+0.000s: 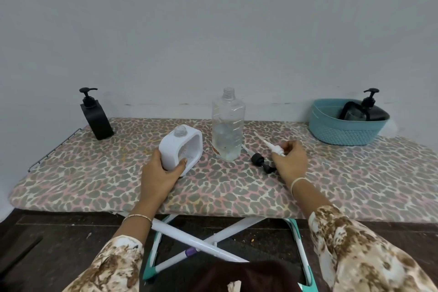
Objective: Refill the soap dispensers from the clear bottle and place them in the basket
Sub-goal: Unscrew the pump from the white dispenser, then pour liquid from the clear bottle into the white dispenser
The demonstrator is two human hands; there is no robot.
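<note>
My left hand (163,173) grips a white square soap dispenser (181,149) that stands tilted on the board, its neck open with no pump. My right hand (290,161) pinches a white pump (272,146) whose tube points up and left toward the clear bottle (228,125). The clear bottle stands uncapped between my hands, with a little liquid at the bottom. A black pump head (260,161) lies on the board just left of my right hand. A black dispenser (96,116) stands at the far left. Another black dispenser (372,108) sits in the teal basket (336,128).
Everything rests on an ironing board with a leopard-print cover (213,187), set against a pale wall. A wire rack (54,147) sticks out at the board's left end. The board's crossed white legs (208,242) show below its front edge.
</note>
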